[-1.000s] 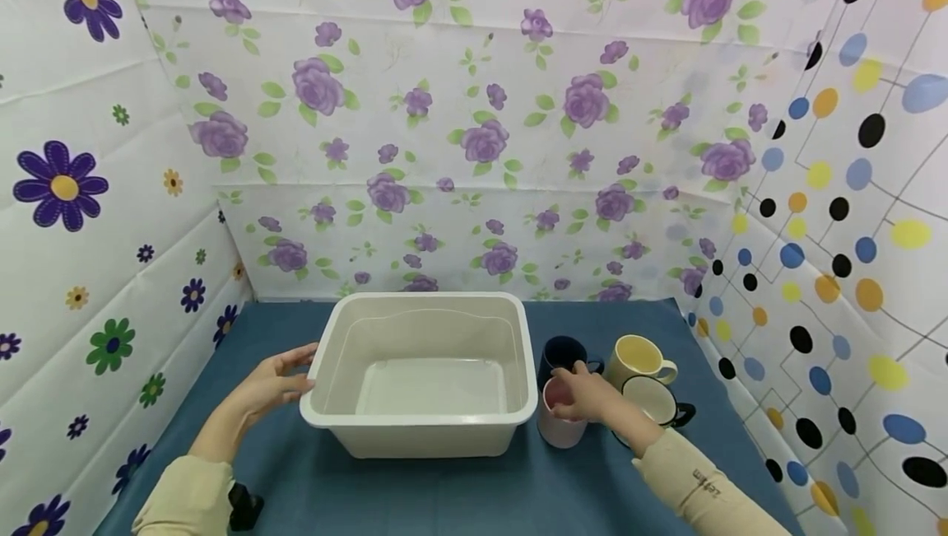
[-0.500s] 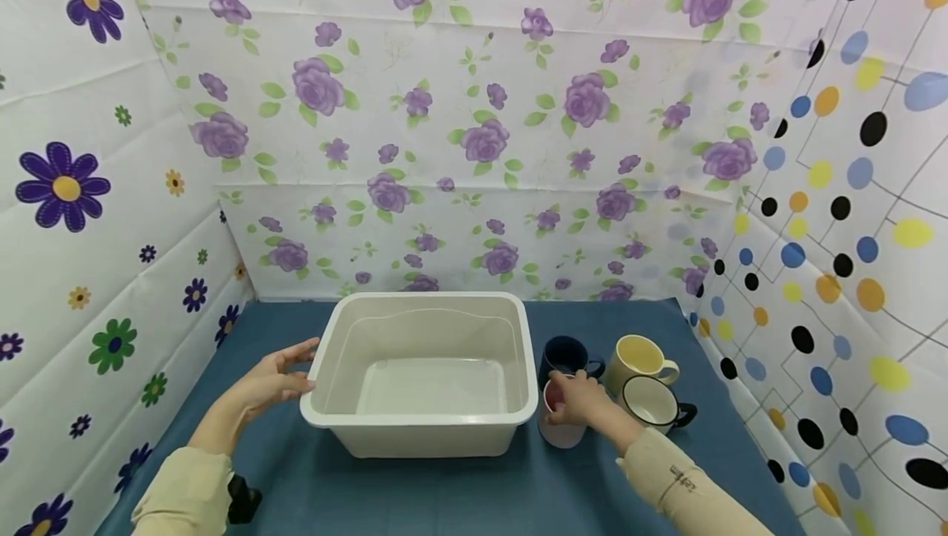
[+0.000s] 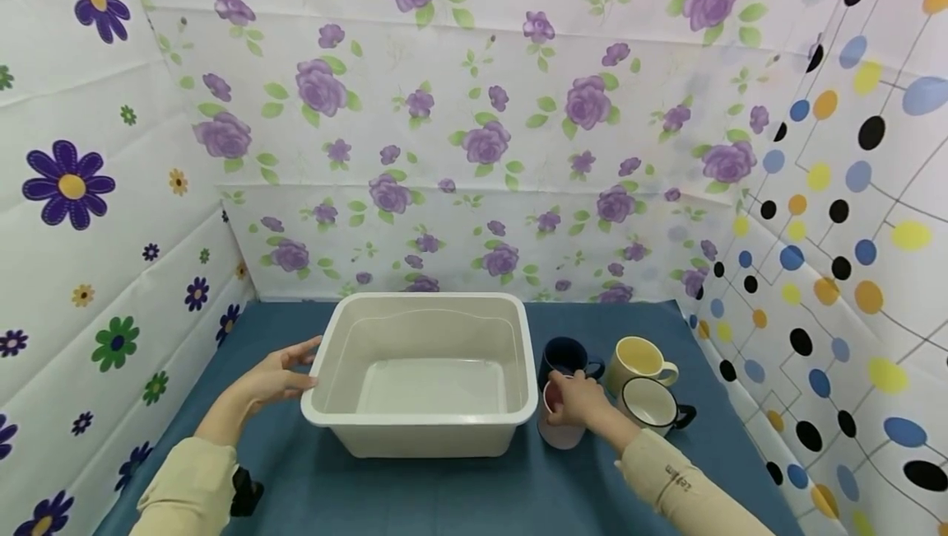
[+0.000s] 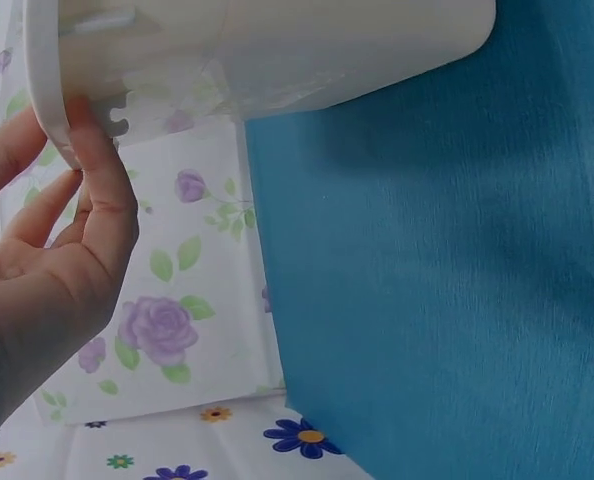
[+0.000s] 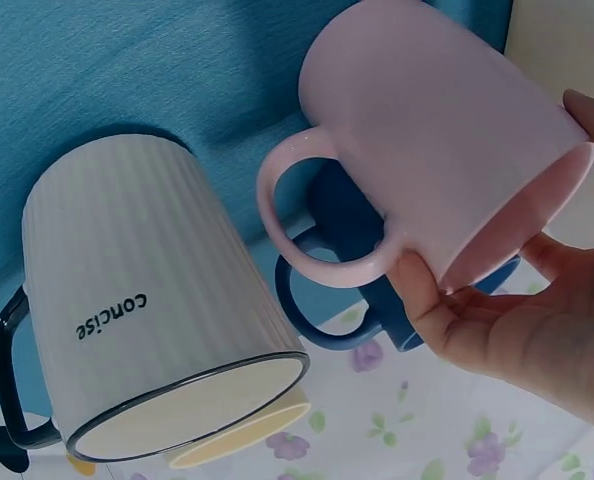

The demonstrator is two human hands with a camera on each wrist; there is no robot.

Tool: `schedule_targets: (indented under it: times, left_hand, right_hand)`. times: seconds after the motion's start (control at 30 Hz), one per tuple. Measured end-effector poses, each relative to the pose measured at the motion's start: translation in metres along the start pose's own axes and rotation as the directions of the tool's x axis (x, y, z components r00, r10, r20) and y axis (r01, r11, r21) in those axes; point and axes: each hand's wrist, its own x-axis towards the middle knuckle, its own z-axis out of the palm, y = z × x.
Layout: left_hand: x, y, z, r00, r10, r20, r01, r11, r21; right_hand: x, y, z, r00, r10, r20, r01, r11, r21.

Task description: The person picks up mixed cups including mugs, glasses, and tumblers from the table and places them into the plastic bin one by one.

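My right hand (image 3: 581, 400) grips a pink mug (image 5: 427, 140) at its rim. In the right wrist view the thumb and fingers reach around the rim, and the mug's handle points away from the hand. A dark blue mug (image 3: 563, 352) stands close behind the pink one. My left hand (image 3: 270, 375) is at the left side of a large off-white plastic tub (image 3: 415, 441), fingers spread and fingertips touching the rim (image 4: 45, 90) from outside. No items lie in the tub.
A yellow mug (image 3: 637, 359) and a ribbed white mug (image 5: 162, 290) with black rim and handle stand right of the pink mug. A blue cloth (image 3: 415, 503) covers the table. Patterned sheets hang behind and on both sides.
My right hand has shifted slightly left and settled its grip on the pink mug's rim, uncovering more of the white mug. The left hand and tub have stayed in place.
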Motion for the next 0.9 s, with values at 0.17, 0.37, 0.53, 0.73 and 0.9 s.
schedule_targets:
  times: [0.17,0.37,0.53,0.73,0.9]
  left_hand:
    - [0.001,0.000,0.000,1.000,-0.025,-0.004,0.025,1.000,0.003]
    - [0.001,0.000,-0.001,1.000,-0.030,-0.008,0.030,0.999,0.013]
    - [0.001,0.002,0.000,1.000,-0.026,-0.008,0.026,0.999,0.025]
    - [0.000,0.002,0.001,1.000,-0.027,0.002,0.027,0.999,0.025]
    - [0.000,0.002,0.000,1.000,-0.028,-0.001,0.028,0.999,0.034]
  right_hand:
    - [-0.001,-0.001,0.004,1.000,0.021,-0.015,-0.021,1.000,0.000]
    - [-0.002,-0.004,0.003,0.998,0.057,-0.013,-0.057,0.998,0.004]
    - [-0.004,-0.006,-0.004,0.999,0.049,-0.008,-0.049,0.999,0.008]
    - [-0.008,-0.006,-0.008,1.000,0.015,0.001,-0.015,1.000,0.020]
    - [-0.008,-0.005,-0.011,1.000,-0.028,0.001,0.028,1.000,0.012]
